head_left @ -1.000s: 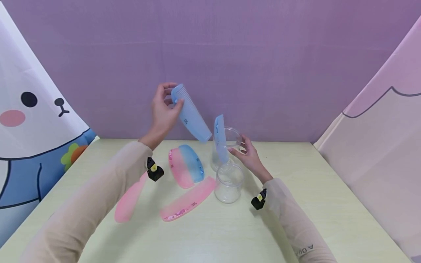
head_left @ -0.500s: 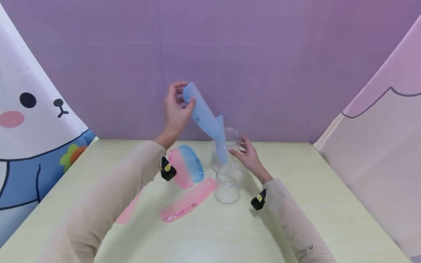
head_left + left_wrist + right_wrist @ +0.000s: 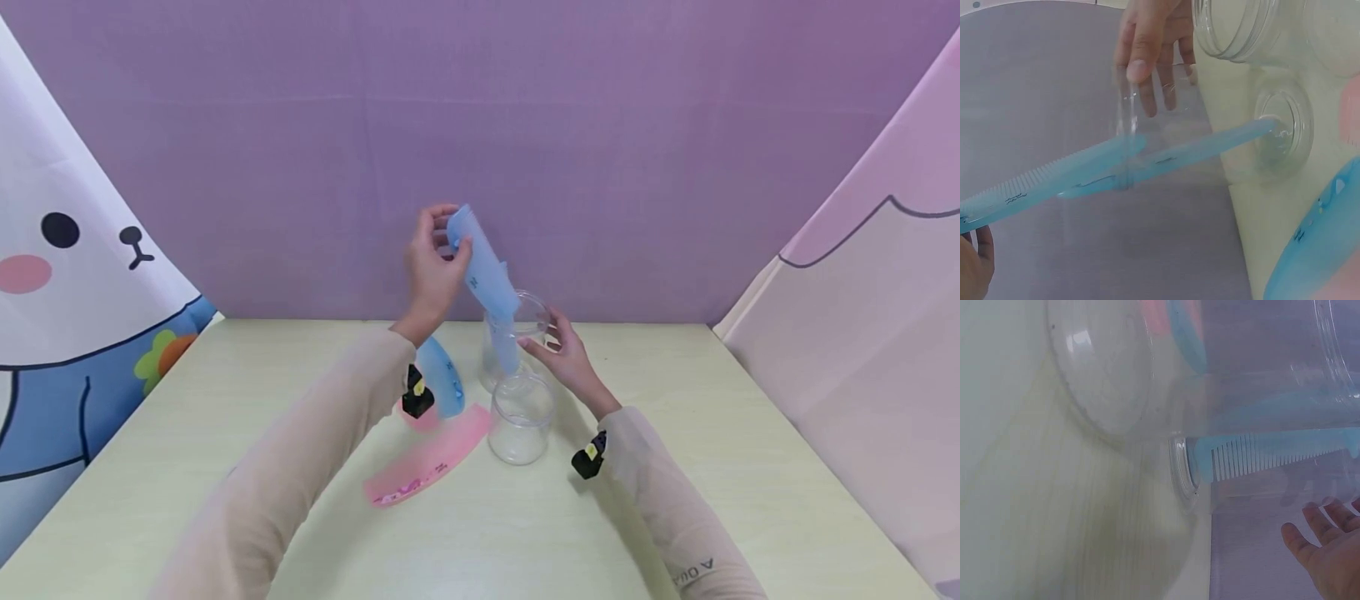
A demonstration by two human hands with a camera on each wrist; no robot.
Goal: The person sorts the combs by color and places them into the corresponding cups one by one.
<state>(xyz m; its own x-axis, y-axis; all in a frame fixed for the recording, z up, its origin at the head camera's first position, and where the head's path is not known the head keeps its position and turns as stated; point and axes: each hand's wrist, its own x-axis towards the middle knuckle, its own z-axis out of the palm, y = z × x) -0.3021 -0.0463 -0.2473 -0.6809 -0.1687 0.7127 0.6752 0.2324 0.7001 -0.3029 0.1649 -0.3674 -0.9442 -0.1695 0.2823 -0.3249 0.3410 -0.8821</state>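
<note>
My left hand (image 3: 435,267) pinches a blue comb (image 3: 486,271) by its upper end, thumb in front and fingers behind. The comb slants down to the right, and its lower end overlaps the rim of the rear clear jar (image 3: 534,313); in the left wrist view the tip reaches just past the rim. Another blue comb (image 3: 1260,453) leans inside that jar, its end at the bottom. With fingers and thumb around the side near the mouth, my right hand (image 3: 567,358) holds the jar upright on the table.
A second clear jar (image 3: 520,435) stands in front of the first. To its left lies a pink comb (image 3: 427,460). Behind that are a blue comb (image 3: 444,379) and a pink piece (image 3: 418,419), mostly covered by my left sleeve (image 3: 330,433). A purple cloth (image 3: 637,167) hangs behind the table.
My left hand has carried the blue comb to the right and lowered it, bringing its lower end to the jar's mouth. The right hand and both jars have stayed put.
</note>
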